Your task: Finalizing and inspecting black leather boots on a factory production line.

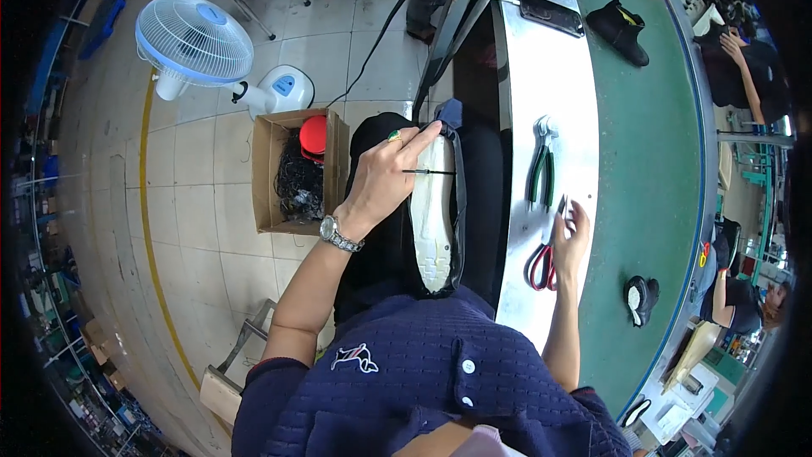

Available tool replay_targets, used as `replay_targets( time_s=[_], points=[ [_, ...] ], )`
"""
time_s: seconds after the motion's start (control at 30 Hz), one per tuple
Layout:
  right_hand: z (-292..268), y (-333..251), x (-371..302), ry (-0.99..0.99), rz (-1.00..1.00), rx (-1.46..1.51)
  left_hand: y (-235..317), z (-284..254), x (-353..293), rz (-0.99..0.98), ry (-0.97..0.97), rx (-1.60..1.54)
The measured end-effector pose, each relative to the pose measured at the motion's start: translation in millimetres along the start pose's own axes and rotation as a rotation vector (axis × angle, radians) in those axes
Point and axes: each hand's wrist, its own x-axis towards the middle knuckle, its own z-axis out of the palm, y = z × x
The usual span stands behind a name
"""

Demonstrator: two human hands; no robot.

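A dark shoe upper (pixel 459 203) with a pale, sole-shaped underside (pixel 431 228) lies lengthwise on my lap, bottom up. My left hand (pixel 385 178) grips its far end, the index finger stretched along the edge. Across the pale underside runs a thin dark strip (pixel 431 172), close to my left fingers. On the metal bench to the right, my right hand (pixel 573 241) has its thumb and fingers closed about the blades of red-handled scissors (pixel 540 269). The fingers partly hide those blades. Just beyond them lie green-handled pliers (pixel 541 171).
A phone (pixel 550 14) with a cable lies at the bench's far end. Dark shoes (pixel 619 31) stand on the green conveyor belt (pixel 626 203). At my left are a cardboard box (pixel 264 173) of dark scraps with a red container, and a fan (pixel 194 40). Other people work at far right.
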Motion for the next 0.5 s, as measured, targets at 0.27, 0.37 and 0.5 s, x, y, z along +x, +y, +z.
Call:
replay_targets(
  time_s=[0.27,0.37,0.5],
  points=[
    [-28,60,-104,0.035,0.019,-0.424,4,1,1,-0.195,0.066,-0.213],
    [-31,74,-96,-0.091,0.332,-0.066,10,-7,0,-0.234,0.039,-0.244],
    [-48,16,-83,-0.268,0.696,0.814,21,-5,-21,-0.208,0.089,-0.309]
  ],
)
